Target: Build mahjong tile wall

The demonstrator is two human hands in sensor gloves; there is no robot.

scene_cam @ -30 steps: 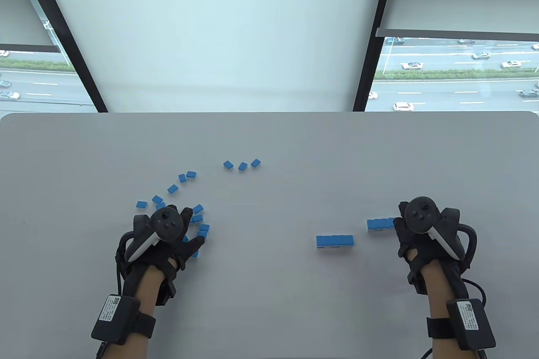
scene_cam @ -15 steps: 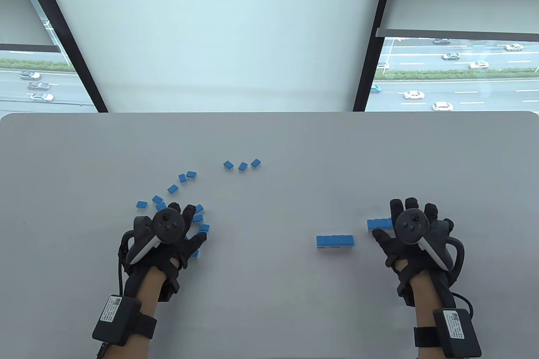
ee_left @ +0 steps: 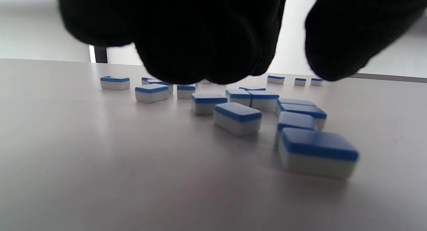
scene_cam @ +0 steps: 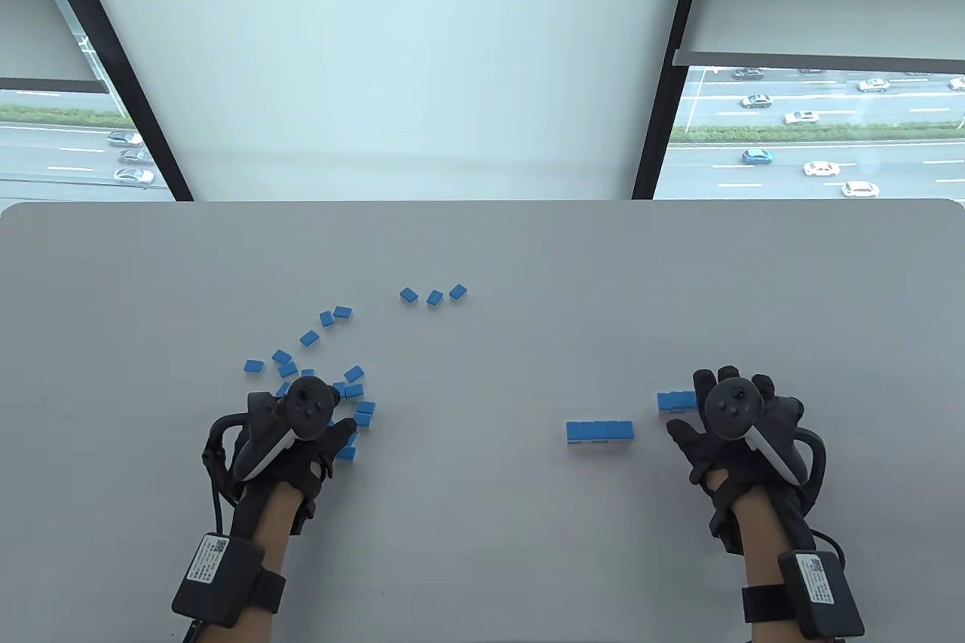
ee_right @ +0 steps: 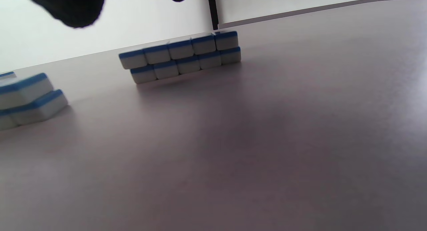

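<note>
Blue-topped white mahjong tiles (scene_cam: 354,402) lie scattered at the left, and up close as loose tiles (ee_left: 237,118). My left hand (scene_cam: 324,421) hangs just above the near end of that scatter with fingers (ee_left: 200,41) bunched and thumb apart; it holds nothing. A short wall segment (scene_cam: 599,431) stands right of centre. A second segment (scene_cam: 675,400) is partly hidden under my right hand (scene_cam: 716,402), whose fingers are spread straight. In the right wrist view, a two-tier wall (ee_right: 181,56) stands ahead and a blurred stack (ee_right: 30,97) sits at the left edge.
Three separate tiles (scene_cam: 433,295) sit farther back near the middle, and a few more (scene_cam: 332,316) trail off behind the scatter. The grey table (scene_cam: 482,560) ends at a window wall behind. Bare tabletop lies between the two hands.
My right hand spread its fingers and slid a little left and back along the right segment. My left hand drew back towards me, uncovering several tiles.
</note>
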